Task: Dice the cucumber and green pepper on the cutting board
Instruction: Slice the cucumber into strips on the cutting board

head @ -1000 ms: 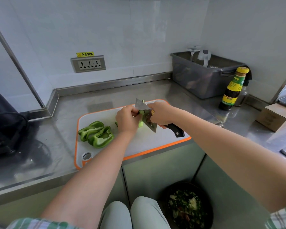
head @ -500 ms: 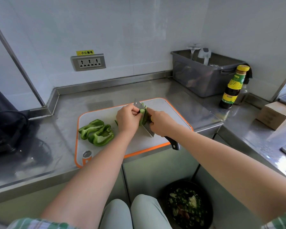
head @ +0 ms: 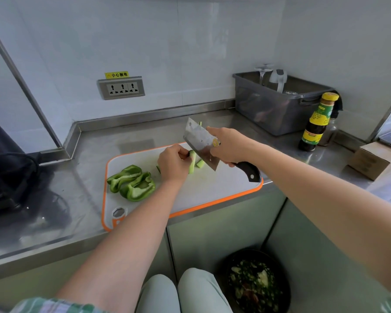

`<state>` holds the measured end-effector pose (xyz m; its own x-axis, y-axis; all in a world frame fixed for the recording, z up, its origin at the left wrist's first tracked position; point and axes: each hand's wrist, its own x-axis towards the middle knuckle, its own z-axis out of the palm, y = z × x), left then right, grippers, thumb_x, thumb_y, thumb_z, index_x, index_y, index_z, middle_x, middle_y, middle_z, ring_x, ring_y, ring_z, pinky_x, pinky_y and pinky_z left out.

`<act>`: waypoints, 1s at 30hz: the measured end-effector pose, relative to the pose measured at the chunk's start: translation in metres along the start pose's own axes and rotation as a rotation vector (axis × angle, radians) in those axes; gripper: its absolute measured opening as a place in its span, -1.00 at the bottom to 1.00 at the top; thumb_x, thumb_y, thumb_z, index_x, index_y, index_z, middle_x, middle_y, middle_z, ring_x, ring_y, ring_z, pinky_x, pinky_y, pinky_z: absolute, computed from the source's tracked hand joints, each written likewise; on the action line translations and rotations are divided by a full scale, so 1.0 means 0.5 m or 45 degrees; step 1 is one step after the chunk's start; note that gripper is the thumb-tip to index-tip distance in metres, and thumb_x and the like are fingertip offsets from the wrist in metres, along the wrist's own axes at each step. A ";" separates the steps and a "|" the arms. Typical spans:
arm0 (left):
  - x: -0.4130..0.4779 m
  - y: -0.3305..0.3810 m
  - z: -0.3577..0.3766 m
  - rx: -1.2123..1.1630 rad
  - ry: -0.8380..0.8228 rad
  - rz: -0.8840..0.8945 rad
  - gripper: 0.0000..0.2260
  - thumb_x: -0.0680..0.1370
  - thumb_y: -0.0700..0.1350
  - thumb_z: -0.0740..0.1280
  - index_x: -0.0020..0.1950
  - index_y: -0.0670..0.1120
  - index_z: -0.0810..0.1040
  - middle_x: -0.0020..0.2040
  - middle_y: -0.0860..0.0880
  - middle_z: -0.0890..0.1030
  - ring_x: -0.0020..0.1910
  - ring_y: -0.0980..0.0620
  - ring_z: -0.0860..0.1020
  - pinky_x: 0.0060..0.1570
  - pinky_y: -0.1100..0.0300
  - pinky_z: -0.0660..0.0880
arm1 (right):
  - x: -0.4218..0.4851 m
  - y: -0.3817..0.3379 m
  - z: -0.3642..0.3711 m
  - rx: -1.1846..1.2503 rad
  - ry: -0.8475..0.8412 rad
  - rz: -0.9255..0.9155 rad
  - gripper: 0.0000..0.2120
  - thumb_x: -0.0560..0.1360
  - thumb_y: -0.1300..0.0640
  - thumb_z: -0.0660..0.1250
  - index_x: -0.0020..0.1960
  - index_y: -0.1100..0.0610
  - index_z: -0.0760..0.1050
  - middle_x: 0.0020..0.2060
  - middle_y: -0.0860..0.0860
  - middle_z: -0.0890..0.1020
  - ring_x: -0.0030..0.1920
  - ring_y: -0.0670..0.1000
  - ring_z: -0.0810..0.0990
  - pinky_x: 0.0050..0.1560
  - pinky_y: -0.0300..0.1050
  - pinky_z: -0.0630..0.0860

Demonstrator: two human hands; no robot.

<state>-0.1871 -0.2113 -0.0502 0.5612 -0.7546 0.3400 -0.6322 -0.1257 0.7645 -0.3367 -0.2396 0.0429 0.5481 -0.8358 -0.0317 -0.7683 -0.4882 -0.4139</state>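
A pale green cucumber strip (head: pixel 192 165) hangs nearly upright from the left hand (head: pixel 173 164). That hand's fingers are curled in and pinch the strip's upper end, and the lower end reaches down towards the white plastic cutting board with an orange rim (head: pixel 214 203). Just right of that hand a shorter cucumber piece (head: pixel 200 163) lies on the board, partly behind the blade.

The right hand (head: pixel 229 144) is clamped round a broad steel cleaver with a black handle (head: pixel 200 143). It grips where blade meets handle, with the forefinger stretched along the blade's back. The blade is lifted and tilted, flat side towards me, its lower corner just beside the strip. Whether steel touches cucumber I cannot tell. The handle's end pokes out below the right hand, over the board's near right corner.

Left of the left hand and apart from it, two glossy green pepper halves (head: pixel 133 181) lie touching, cut sides up. Bare white board shows between them and the hand, and more towards the near rim. The board sits at the front lip of the brushed steel worktop (head: pixel 126 141).

Both forearms come in bare from the near side, the left fairly straight, the right slanting in from the right.

Beyond the right hand a dark grey plastic tub (head: pixel 278 114) stands by the wall. A dark sauce bottle with a yellow cap (head: pixel 314 125) stands just beside it.
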 end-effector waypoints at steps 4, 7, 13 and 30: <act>-0.001 0.000 -0.001 -0.005 -0.011 0.005 -0.92 0.42 -0.15 0.45 -0.14 -0.14 0.66 -0.15 -0.08 0.69 -0.09 -0.09 0.61 -0.19 0.23 0.33 | 0.004 -0.001 0.000 -0.022 -0.015 -0.007 -0.58 0.49 0.31 0.14 0.33 0.09 0.30 -0.29 0.14 0.55 -0.51 0.07 0.51 -0.50 -0.13 0.49; -0.003 0.003 -0.001 -0.008 -0.017 0.015 -0.91 0.43 -0.13 0.45 -0.14 -0.15 0.66 -0.15 -0.08 0.69 -0.09 -0.08 0.61 -0.19 0.23 0.33 | 0.007 -0.002 0.000 -0.058 -0.039 -0.001 -0.71 0.46 0.32 0.13 0.16 0.13 0.36 -0.27 0.19 0.59 -0.52 0.08 0.51 -0.49 -0.11 0.47; -0.003 0.003 0.003 -0.002 -0.019 0.044 -0.90 0.44 -0.12 0.45 -0.15 -0.15 0.66 -0.16 -0.07 0.69 -0.11 -0.07 0.61 -0.19 0.22 0.32 | 0.013 -0.010 -0.004 -0.164 -0.081 0.005 -0.74 0.49 0.33 0.14 0.16 0.21 0.37 -0.31 0.14 0.57 -0.49 0.05 0.48 -0.48 -0.18 0.41; 0.001 -0.005 0.004 -0.056 0.005 0.058 -0.93 0.38 -0.22 0.46 -0.15 -0.16 0.66 -0.19 -0.09 0.69 -0.15 -0.06 0.62 -0.28 0.26 0.26 | 0.039 -0.007 0.070 -0.299 -0.079 -0.037 -0.60 0.44 0.26 0.13 0.27 0.16 0.36 -0.09 0.16 0.65 -0.50 0.05 0.55 -0.46 -0.12 0.50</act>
<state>-0.1865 -0.2124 -0.0530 0.5342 -0.7566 0.3770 -0.6331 -0.0626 0.7715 -0.3118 -0.2454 0.0118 0.5846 -0.8072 -0.0816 -0.8038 -0.5626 -0.1931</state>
